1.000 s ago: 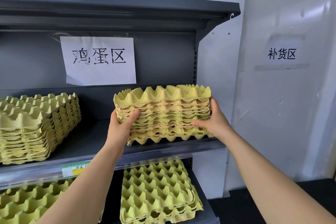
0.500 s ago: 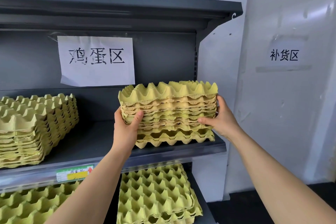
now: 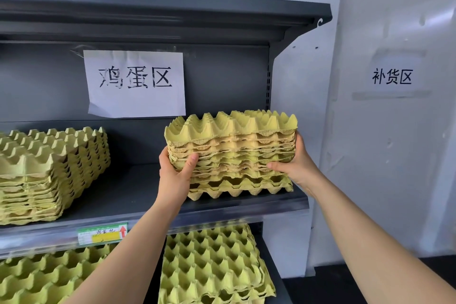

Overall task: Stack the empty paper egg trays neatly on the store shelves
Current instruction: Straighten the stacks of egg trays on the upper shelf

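A stack of yellow-green paper egg trays (image 3: 232, 153) rests on the right end of the dark grey middle shelf (image 3: 138, 190). My left hand (image 3: 175, 175) grips the stack's left front corner, thumb across the tray edges. My right hand (image 3: 293, 165) clasps its right side, fingers on the front. The upper trays sit slightly tilted over the bottom ones. A second, taller stack of trays (image 3: 49, 170) stands at the shelf's left end.
On the lower shelf lie two more piles of trays, one under my arms (image 3: 212, 264) and one at the left (image 3: 47, 276). A paper sign (image 3: 135, 84) hangs on the shelf back. A price label (image 3: 102, 233) marks the shelf edge. A white wall panel (image 3: 392, 131) stands to the right.
Both hands have shifted the held stack a little to the right on the middle shelf; its upper trays now sit raised slightly above the bottom ones.
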`<act>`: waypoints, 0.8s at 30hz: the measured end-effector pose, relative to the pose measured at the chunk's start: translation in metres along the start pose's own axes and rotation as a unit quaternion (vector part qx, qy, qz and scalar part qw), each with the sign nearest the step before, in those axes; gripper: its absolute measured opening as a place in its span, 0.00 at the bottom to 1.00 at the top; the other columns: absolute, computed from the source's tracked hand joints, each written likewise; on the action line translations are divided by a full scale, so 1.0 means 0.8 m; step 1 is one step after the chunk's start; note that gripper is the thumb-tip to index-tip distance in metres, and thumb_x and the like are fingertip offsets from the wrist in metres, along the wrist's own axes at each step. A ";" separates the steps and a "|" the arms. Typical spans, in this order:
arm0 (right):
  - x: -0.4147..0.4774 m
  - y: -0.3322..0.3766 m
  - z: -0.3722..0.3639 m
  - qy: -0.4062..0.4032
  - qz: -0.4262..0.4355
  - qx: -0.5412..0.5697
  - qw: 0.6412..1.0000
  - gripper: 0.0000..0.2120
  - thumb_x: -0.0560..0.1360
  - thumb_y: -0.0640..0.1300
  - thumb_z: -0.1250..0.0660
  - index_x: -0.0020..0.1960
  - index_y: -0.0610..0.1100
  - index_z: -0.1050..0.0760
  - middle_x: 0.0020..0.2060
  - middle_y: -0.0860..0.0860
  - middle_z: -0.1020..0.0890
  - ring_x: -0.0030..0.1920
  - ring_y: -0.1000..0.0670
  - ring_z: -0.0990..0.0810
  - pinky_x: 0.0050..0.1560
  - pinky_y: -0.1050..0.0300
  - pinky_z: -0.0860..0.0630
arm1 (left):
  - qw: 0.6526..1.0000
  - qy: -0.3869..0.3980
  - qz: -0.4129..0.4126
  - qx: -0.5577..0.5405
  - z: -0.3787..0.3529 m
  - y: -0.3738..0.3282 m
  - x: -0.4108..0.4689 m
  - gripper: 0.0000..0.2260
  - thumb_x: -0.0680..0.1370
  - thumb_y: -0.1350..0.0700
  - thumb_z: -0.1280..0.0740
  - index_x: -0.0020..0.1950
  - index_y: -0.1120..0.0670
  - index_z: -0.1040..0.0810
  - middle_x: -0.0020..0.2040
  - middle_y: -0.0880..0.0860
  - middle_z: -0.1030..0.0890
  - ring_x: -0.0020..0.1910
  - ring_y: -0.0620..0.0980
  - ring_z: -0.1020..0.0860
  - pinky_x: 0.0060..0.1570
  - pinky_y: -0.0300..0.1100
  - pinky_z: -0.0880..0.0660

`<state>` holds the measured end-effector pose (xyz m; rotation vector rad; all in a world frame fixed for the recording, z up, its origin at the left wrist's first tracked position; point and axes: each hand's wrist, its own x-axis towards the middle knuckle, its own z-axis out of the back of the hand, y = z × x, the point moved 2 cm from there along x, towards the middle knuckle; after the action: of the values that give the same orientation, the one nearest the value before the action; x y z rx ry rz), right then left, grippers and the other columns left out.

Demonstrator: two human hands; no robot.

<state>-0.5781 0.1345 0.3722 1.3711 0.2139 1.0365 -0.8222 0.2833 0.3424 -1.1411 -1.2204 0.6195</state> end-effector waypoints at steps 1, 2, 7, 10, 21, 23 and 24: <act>0.000 -0.001 -0.001 0.003 -0.001 0.009 1.000 0.51 0.63 0.34 0.21 0.76 0.52 0.48 0.63 0.54 0.27 0.64 0.51 0.28 0.65 0.50 0.29 | 1.000 0.000 -0.002 -0.001 0.000 -0.001 -0.002 0.38 0.70 0.37 0.30 0.75 0.44 0.42 0.65 0.45 0.25 0.63 0.48 0.25 0.64 0.53 0.27; 0.000 0.000 -0.003 0.004 -0.001 0.013 1.000 0.51 0.63 0.34 0.21 0.76 0.52 0.48 0.63 0.54 0.27 0.64 0.51 0.28 0.65 0.51 0.29 | 1.000 -0.002 -0.004 0.002 -0.001 -0.002 -0.003 0.37 0.71 0.38 0.30 0.75 0.45 0.42 0.65 0.45 0.25 0.63 0.47 0.25 0.64 0.53 0.27; -0.004 0.007 -0.003 -0.016 0.021 0.009 1.000 0.50 0.61 0.38 0.19 0.74 0.53 0.43 0.61 0.55 0.24 0.62 0.52 0.25 0.66 0.45 0.29 | 0.999 -0.023 -0.026 0.008 0.004 -0.012 -0.002 0.33 0.72 0.37 0.31 0.74 0.43 0.38 0.63 0.41 0.23 0.63 0.45 0.24 0.64 0.53 0.26; -0.019 0.016 0.002 -0.047 0.041 0.000 0.998 0.50 0.61 0.40 0.19 0.74 0.55 0.44 0.61 0.57 0.24 0.61 0.53 0.25 0.64 0.49 0.28 | 0.999 -0.011 -0.033 -0.026 0.006 -0.022 -0.002 0.31 0.72 0.39 0.30 0.73 0.43 0.36 0.62 0.42 0.22 0.62 0.45 0.23 0.63 0.53 0.25; -0.087 0.026 -0.021 -0.137 0.066 -0.060 0.986 0.47 0.63 0.48 0.20 0.70 0.61 0.46 0.60 0.49 0.29 0.58 0.51 0.27 0.57 0.48 0.25 | 0.996 0.002 -0.005 0.091 0.004 -0.025 0.019 0.18 0.81 0.43 0.39 0.69 0.43 0.35 0.64 0.48 0.24 0.62 0.52 0.24 0.62 0.55 0.26; -0.091 0.027 -0.024 -0.146 0.060 -0.071 0.985 0.46 0.63 0.49 0.21 0.70 0.62 0.46 0.59 0.50 0.31 0.56 0.52 0.28 0.52 0.51 0.27 | 0.992 -0.015 0.032 0.119 -0.004 -0.026 0.015 0.28 0.79 0.38 0.42 0.77 0.43 0.45 0.73 0.53 0.33 0.70 0.57 0.32 0.68 0.58 0.32; -0.092 0.027 -0.025 -0.145 0.062 -0.076 0.985 0.46 0.64 0.50 0.21 0.71 0.63 0.47 0.59 0.50 0.32 0.55 0.53 0.29 0.50 0.53 0.28 | 0.989 -0.020 0.059 0.131 -0.011 -0.030 0.006 0.32 0.79 0.37 0.43 0.79 0.43 0.52 0.77 0.56 0.41 0.74 0.59 0.38 0.70 0.59 0.37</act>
<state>-0.6435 0.0930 0.3542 1.3904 -0.1652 0.9202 -0.8172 0.2759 0.3668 -0.9865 -1.0751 0.8692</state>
